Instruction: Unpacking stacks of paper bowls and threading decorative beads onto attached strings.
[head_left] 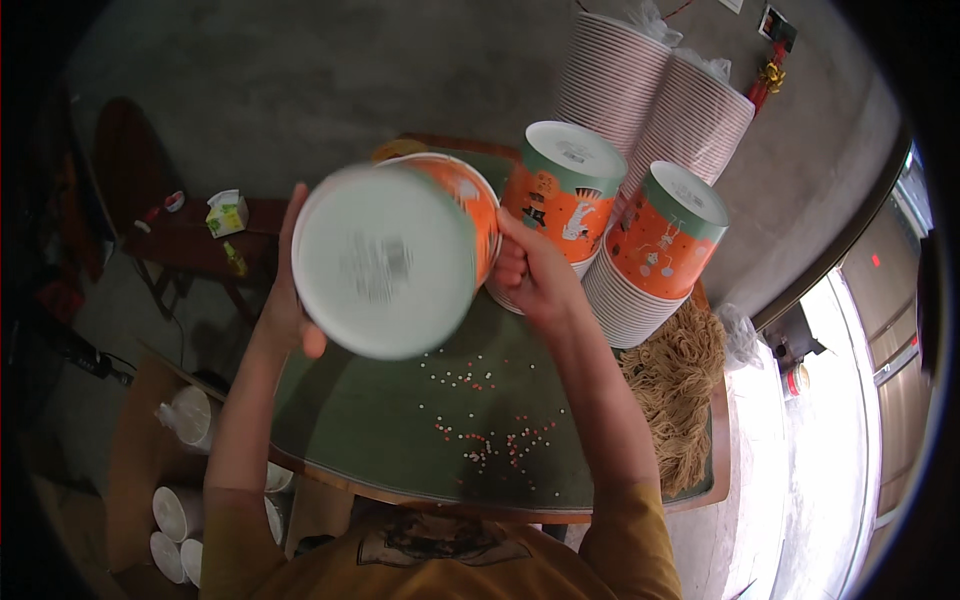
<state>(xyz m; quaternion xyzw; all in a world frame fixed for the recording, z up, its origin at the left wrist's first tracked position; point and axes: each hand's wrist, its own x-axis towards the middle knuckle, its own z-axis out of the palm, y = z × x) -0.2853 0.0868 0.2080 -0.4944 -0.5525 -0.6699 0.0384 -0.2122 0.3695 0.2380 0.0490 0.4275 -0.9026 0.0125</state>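
A large paper bucket [465, 200] with an orange printed wall is held up over the table, tilted so its pale round bottom faces me. That bottom is smeared by motion. My left hand [298, 290] presses against its left side, thumb low near the bottom edge. On the right side, my right hand [535, 265] grips the wall with curled fingers. Just beyond my right hand stand two stacks of upside-down buckets: one orange and green stack [565, 205] and a second stack [660, 245] to its right. Whether several buckets are nested in my hands I cannot tell.
Small white and red pellets [490, 440] lie scattered on the green tabletop [340, 420]. Tan yarn [680, 390] covers the right edge. Tall stacks of white-rimmed buckets [610, 75] rise behind. A cardboard box [140, 440] with white containers [178, 512] stands lower left; a chair [130, 160] holds tissues [227, 213].
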